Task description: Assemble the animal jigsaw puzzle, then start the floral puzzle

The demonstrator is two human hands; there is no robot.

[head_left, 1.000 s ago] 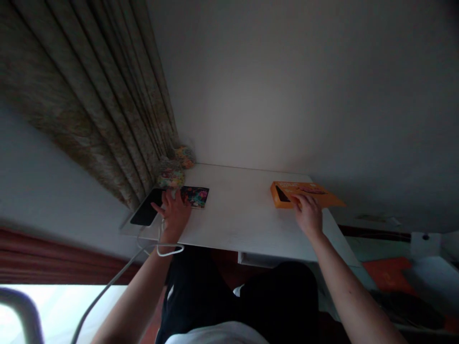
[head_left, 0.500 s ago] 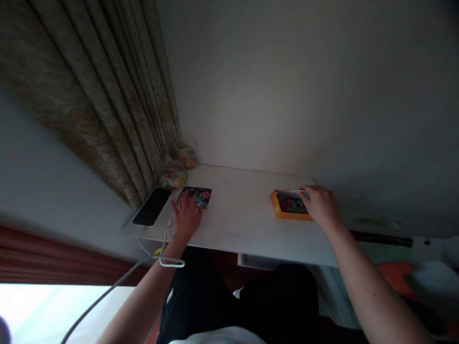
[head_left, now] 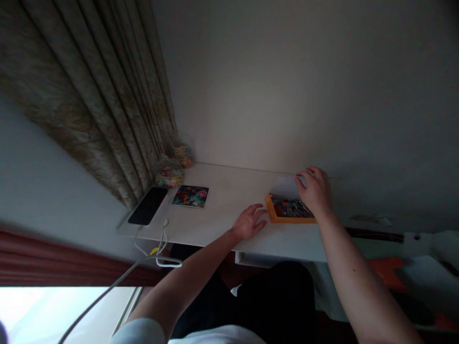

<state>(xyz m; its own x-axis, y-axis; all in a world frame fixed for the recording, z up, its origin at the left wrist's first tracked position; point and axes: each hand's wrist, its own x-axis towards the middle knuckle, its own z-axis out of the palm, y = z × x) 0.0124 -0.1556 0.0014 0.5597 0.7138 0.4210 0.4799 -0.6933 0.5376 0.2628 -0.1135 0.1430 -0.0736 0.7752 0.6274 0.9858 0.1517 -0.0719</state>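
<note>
An orange box [head_left: 292,220] stands open on the right part of the white table, with dark, many-coloured pieces [head_left: 290,209] inside, too small to make out singly. A white sheet or flap [head_left: 285,186] rises at the box's back edge. My right hand [head_left: 315,190] pinches that sheet near its right end, above the box. Just left of the box hovers my left hand [head_left: 250,222], holding nothing, its fingers spread toward the box's side. Farther left, a dark card with a colourful flower picture [head_left: 191,196] lies flat on the table.
A black phone [head_left: 148,206] lies at the table's left end beside a white cable [head_left: 168,262]. Two colourful wrapped bundles [head_left: 170,176] rest by the curtain [head_left: 118,110]. The wall [head_left: 251,95] borders the table's back edge.
My left hand has left the flower card and moved right to beside the box. My right hand has risen, lifting the white sheet more upright, so more of it shows.
</note>
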